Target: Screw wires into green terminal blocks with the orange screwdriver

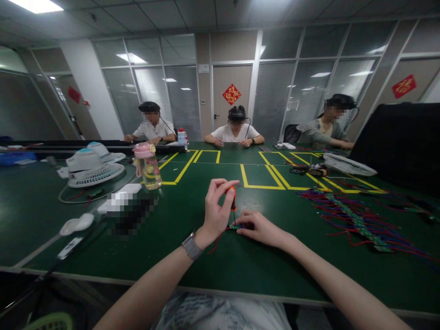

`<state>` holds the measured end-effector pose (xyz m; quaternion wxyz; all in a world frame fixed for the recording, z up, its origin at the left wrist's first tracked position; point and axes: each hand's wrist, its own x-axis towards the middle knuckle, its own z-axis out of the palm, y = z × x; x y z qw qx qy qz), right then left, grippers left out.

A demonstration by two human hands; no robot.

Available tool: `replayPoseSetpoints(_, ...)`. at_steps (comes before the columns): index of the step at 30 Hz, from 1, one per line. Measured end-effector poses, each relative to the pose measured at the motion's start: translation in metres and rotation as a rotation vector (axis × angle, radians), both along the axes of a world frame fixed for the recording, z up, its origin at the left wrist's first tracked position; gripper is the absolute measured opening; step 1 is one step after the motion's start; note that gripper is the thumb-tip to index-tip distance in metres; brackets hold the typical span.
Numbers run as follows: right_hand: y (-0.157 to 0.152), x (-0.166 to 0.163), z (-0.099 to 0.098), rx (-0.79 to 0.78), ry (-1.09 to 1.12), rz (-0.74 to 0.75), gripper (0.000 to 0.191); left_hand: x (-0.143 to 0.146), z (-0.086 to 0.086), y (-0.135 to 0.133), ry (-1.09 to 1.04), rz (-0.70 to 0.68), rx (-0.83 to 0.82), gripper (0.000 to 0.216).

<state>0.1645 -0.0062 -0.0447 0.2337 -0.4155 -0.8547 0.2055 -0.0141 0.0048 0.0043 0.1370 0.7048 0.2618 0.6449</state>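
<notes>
My left hand [216,208] is raised a little above the green table [261,261], its fingers pinched round a small orange-and-black tool [233,197] that points down. My right hand [259,227] lies on the table just to the right, fingers pressing on a small green circuit board [235,226] with a red wire [216,240] trailing off to the left. The tool's tip hangs right above that board. A grey watch band sits on my left wrist.
A heap of red and blue wires with green boards [357,220] lies at the right. A pink-lidded bottle [147,166], white desk fans [92,167] and a white fan [347,164] stand further off. Three people sit at the far side.
</notes>
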Motion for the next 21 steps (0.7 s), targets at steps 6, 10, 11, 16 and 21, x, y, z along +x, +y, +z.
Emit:
replayPoseSetpoints(6, 0.0001, 0.0, 0.0009, -0.01, 0.0, -0.001, 0.022, 0.0009, -0.003, 0.0022, -0.025, -0.155, -0.089, 0.03)
replayPoseSetpoints(10, -0.0009, -0.0005, 0.0014, -0.008, -0.001, -0.005, 0.022, 0.0014, -0.0014, 0.0007, -0.015, -0.045, -0.035, 0.018)
replayPoseSetpoints(11, -0.001, -0.0006, 0.0014, -0.007, 0.0, -0.004, 0.022, 0.0013, -0.0009, 0.0003, -0.007, -0.015, -0.016, 0.015)
replayPoseSetpoints(16, -0.0005, 0.0, 0.0001, -0.004, -0.003, -0.007, 0.023, 0.0007, -0.0024, 0.0011, 0.004, -0.075, -0.038, 0.03)
replayPoseSetpoints(21, 0.001, 0.0007, -0.0019, -0.011, 0.002, -0.003, 0.023, 0.0018, -0.0036, 0.0018, -0.062, -0.144, -0.102, 0.027)
